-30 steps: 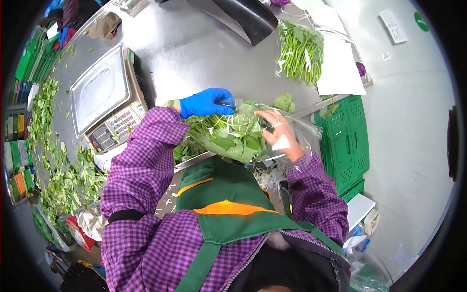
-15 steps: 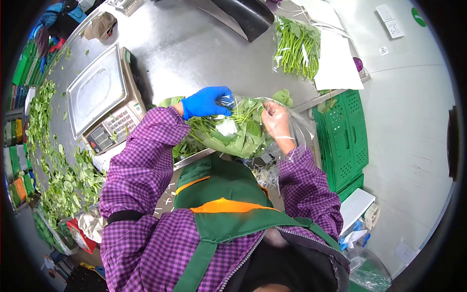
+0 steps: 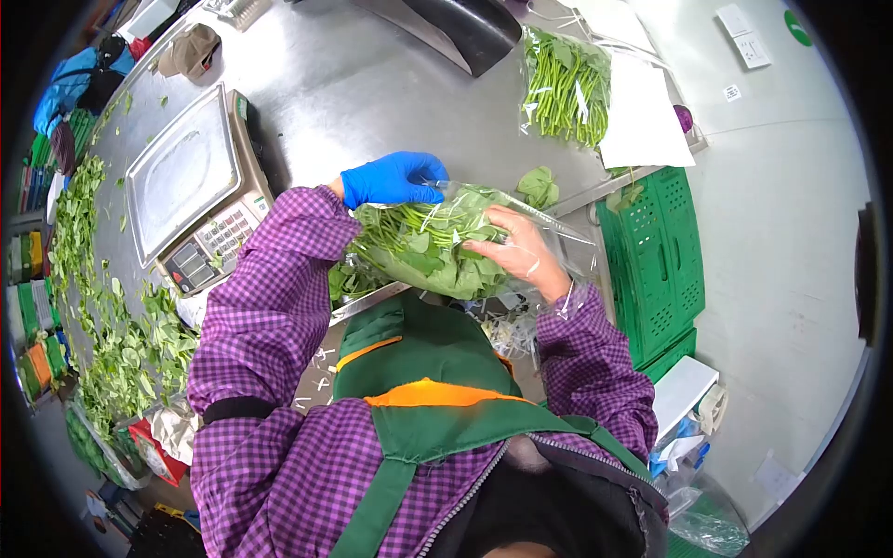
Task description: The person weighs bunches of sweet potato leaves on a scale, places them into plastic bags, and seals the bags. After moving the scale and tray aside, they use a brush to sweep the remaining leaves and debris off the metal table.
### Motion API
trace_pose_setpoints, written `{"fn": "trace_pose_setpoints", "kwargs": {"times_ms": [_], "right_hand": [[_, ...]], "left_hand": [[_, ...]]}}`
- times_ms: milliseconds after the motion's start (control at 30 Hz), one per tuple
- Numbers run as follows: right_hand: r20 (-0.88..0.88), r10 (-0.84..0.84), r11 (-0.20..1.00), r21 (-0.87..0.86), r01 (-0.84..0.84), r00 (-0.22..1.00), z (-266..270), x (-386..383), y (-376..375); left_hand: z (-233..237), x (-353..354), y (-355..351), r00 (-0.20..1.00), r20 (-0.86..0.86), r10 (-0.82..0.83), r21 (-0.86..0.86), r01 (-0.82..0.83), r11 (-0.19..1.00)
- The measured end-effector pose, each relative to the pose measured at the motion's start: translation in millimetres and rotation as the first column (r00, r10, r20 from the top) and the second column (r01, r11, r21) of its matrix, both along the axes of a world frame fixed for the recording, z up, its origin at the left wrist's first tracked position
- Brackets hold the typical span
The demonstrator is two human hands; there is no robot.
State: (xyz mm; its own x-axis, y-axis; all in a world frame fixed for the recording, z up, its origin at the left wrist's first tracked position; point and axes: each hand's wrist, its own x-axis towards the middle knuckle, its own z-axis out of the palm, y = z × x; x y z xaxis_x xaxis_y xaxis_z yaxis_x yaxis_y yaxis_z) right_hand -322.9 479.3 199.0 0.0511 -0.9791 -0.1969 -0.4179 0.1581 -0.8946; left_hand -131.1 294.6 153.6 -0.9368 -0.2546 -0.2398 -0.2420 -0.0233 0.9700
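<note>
In front of me a clear plastic bag (image 3: 577, 244) lies around a bundle of leafy greens (image 3: 423, 251) at the table's front edge. My left hand (image 3: 395, 179), in a blue glove, is closed on the bag's upper left edge, above the stems. My right hand (image 3: 523, 246) is bare and lies over the right part of the bundle, thumb and fingers apart, against the leaves. Film from the bag stretches past its wrist. More loose leaves (image 3: 352, 281) lie beneath the bundle, and a single leaf (image 3: 538, 187) rests just beyond the bag.
Left of my hands stands a weighing scale (image 3: 186, 177) on the metal table (image 3: 372, 102). Loose greens (image 3: 121, 353) spread along the left side. A packed bag of greens (image 3: 565, 88) lies at the back right beside white sheets (image 3: 646, 121). Green crates (image 3: 656, 265) stand at the right.
My right hand has shifted from pinching at the bag's edge to spreading over the leaves, a little to the left. The left hand has risen slightly, and the white label on the bundle no longer shows.
</note>
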Motion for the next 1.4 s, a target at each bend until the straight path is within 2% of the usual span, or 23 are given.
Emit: {"fn": "trace_pose_setpoints", "kwargs": {"times_ms": [100, 233, 300, 433, 500, 533, 600, 733, 767, 833, 867, 933, 967, 1000, 1033, 1067, 1133, 1167, 1200, 1233, 1267, 1333, 1400], "right_hand": [[-0.101, 0.079, 0.930, -0.350, -0.110, 0.992, -2, 7, -2], [-0.153, -0.064, 0.901, -0.434, -0.009, 0.986, -1, 18, -1], [-0.340, -0.093, 0.979, -0.203, 0.023, 0.936, -5, 17, 2], [-0.234, -0.107, 0.994, -0.030, 0.103, 0.966, -16, 20, 1], [0.240, -0.233, 0.943, -0.182, 0.279, 0.942, -61, 19, 1], [0.241, -0.234, 0.942, -0.182, 0.281, 0.942, -48, 18, -1], [0.210, -0.407, 0.857, 0.425, 0.292, 0.889, -11, 14, -10], [0.174, -0.415, 0.855, 0.409, 0.318, 0.893, -12, 10, -11], [0.176, -0.414, 0.855, 0.410, 0.316, 0.893, -16, 7, -12], [0.312, -0.430, 0.902, 0.113, 0.416, 0.847, -36, 1, -12], [0.311, -0.432, 0.901, 0.116, 0.418, 0.847, -48, -1, -11], [-0.096, -0.464, 0.881, -0.148, 0.449, 0.880, -65, -7, -9], [-0.168, -0.501, 0.866, -0.099, 0.491, 0.849, -64, -5, -11], [-0.168, -0.505, 0.863, -0.100, 0.495, 0.847, -60, -7, -12], [-0.152, -0.522, 0.853, -0.093, 0.513, 0.839, -55, -10, -13], [-0.136, -0.540, 0.842, -0.086, 0.533, 0.831, -53, -14, -12], [-0.018, -0.626, 0.769, -0.178, 0.614, 0.779, -79, -30, -7], [-0.017, -0.619, 0.784, 0.047, 0.619, 0.785, -58, -35, -6], [-0.012, -0.612, 0.760, 0.268, 0.592, 0.791, -47, -40, -3], [0.239, -0.537, 0.843, 0.187, 0.504, 0.809, -50, -42, 7], [0.240, -0.538, 0.842, 0.185, 0.507, 0.808, -41, -45, 16], [0.542, -0.277, 0.901, 0.434, 0.018, 0.793, -20, -50, 41], [0.623, -0.122, 0.809, 0.513, -0.286, 0.773, -14, -56, 69]], "left_hand": [[18, -2, 0, 1.000, 0.010, -0.027, 0.021, 0.027, 0.999], [16, -7, -4, 0.997, 0.032, -0.066, 0.010, 0.066, 0.998], [1, -9, -8, 0.998, -0.005, -0.063, 0.027, 0.063, 0.998], [-4, -11, -15, 0.994, -0.082, 0.066, 0.099, -0.058, 0.993], [-1, -12, -13, 0.998, -0.050, 0.024, 0.118, -0.018, 0.993], [1, -12, -13, 1.000, -0.022, -0.019, 0.134, 0.022, 0.991], [8, -9, -8, 0.999, -0.017, -0.041, 0.143, 0.043, 0.989], [16, -4, -3, 0.994, 0.076, -0.085, 0.092, 0.078, 0.993], [14, -2, -1, 0.997, 0.059, -0.055, 0.032, 0.053, 0.998], [15, 2, 4, 0.999, 0.041, -0.025, -0.026, 0.026, 0.999], [20, 2, 8, 0.999, 0.046, 0.026, -0.124, -0.020, 0.992], [22, -2, 22, 0.997, 0.042, 0.068, -0.220, -0.057, 0.974], [21, -5, 35, 0.965, -0.107, 0.240, -0.491, -0.262, 0.831], [21, -5, 48, 0.889, -0.297, 0.349, -0.679, -0.454, 0.577], [29, -3, 64, 0.868, -0.331, 0.370, -0.634, -0.495, 0.594], [30, -2, 74, 0.870, -0.331, 0.365, -0.635, -0.491, 0.596], [28, -1, 89, 0.944, -0.305, 0.127, -0.814, -0.327, 0.479], [25, -2, 95, 0.972, -0.185, 0.145, -0.847, -0.232, 0.478], [17, -3, 96, 0.972, -0.187, 0.140, -0.847, -0.232, 0.479], [6, -3, 95, 0.976, -0.112, 0.185, -0.858, -0.188, 0.477], [-2, -4, 95, 0.973, -0.035, 0.229, -0.867, -0.143, 0.477], [-14, -8, 94, 0.963, 0.034, 0.266, -0.861, -0.106, 0.497], [-19, -11, 92, 0.958, 0.103, 0.269, -0.880, -0.038, 0.473]]}}
